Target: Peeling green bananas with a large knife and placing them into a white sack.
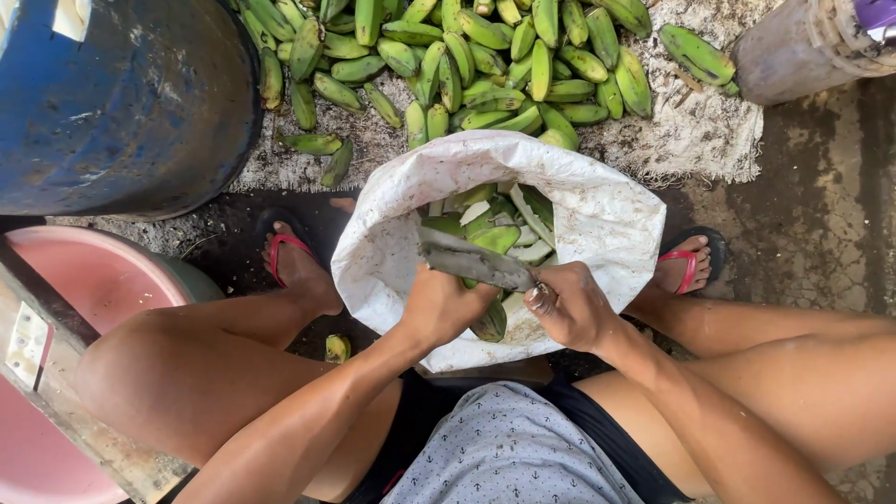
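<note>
I sit over a white woven sack (607,215) that stands open between my feet, with green peel strips (509,224) inside it. My left hand (443,303) is closed around a green banana (490,322) held over the sack's near rim. My right hand (569,303) grips the handle of a broad grey knife (471,259), whose blade lies across the top of the banana and points left. A large pile of green bananas (467,56) lies on a pale mat (691,131) beyond the sack.
A big blue barrel (121,103) stands at the upper left and a pink basin (84,280) at the left, with a wooden plank (56,373) across it. A grey container (803,47) sits at the upper right. A banana piece (337,348) lies on the ground by my left leg.
</note>
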